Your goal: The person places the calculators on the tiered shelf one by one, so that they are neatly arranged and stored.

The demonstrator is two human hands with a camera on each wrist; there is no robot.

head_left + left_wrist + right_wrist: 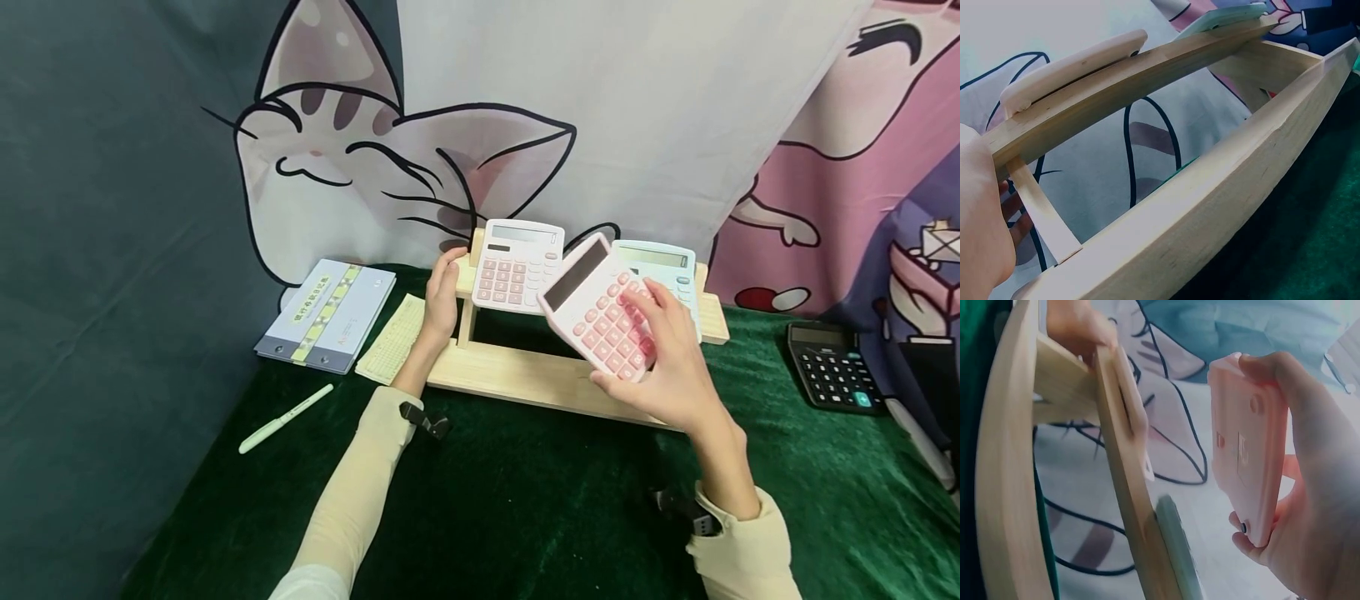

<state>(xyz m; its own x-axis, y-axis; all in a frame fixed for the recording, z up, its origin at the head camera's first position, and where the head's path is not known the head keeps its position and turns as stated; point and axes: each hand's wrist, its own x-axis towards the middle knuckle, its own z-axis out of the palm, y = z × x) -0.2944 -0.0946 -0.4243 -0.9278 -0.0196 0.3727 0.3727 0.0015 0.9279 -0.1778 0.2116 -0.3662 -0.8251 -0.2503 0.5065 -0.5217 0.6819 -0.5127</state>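
Observation:
My right hand (pixel 667 358) holds a pink calculator (pixel 592 308) by its lower end, tilted, in front of the wooden stand (pixel 517 375). The right wrist view shows this calculator's pink back (pixel 1241 450), with the thumb along one edge and fingers at the other. At the stand's left end my left hand (pixel 441 300) grips the upper rail (pixel 1085 106), some fingers behind the upright. A white calculator with pink keys (pixel 517 267) leans on the upper rail. A pale blue-green calculator (pixel 678 267) stands to its right, partly hidden by the held one and my right hand.
Left of the stand lie a pale notebook (pixel 330 312) and a yellowish printed sheet (pixel 393 337). A light green pen (pixel 285 418) lies nearer on the dark green cloth (pixel 525 500). A black calculator (pixel 832 367) is at the right. Behind hangs a cartoon curtain (pixel 637 108).

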